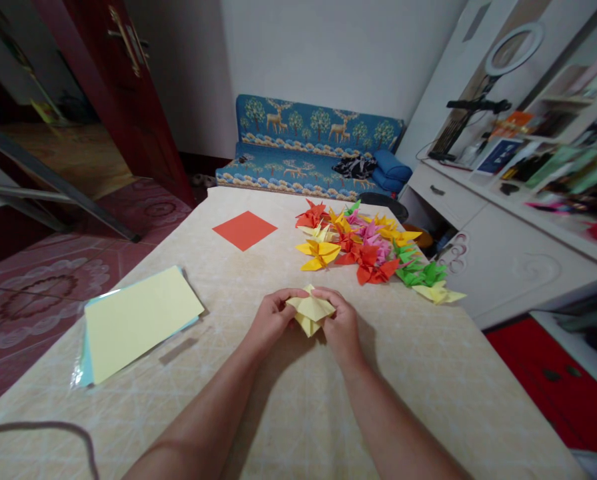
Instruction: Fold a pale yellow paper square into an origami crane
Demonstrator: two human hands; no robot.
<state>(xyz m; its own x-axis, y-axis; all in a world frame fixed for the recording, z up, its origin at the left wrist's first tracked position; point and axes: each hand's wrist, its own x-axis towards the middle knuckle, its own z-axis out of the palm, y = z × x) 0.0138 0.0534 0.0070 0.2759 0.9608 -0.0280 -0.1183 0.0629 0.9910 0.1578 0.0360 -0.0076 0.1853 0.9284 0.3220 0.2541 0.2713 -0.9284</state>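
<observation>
A pale yellow folded paper [310,309], partly shaped with pointed flaps, is held between both hands just over the table's middle. My left hand [275,316] pinches its left side, thumb and fingertips on the edge. Its right side is gripped by my right hand [341,321], with the thumb near the top point. Some fingers of both hands are hidden beneath the paper. Beyond the hands to the right lies a group of folded paper flowers [366,243] in red, orange, yellow, pink and green. A flat red square sheet [245,231] lies farther back on the left.
A stack of pale yellow and blue sheets [143,320] in a clear wrapper rests on the left of the table [298,413]. A dark cable [43,425] crosses the near left corner. Behind stands a blue patterned sofa [288,157]; a white cabinet [518,247] is at right.
</observation>
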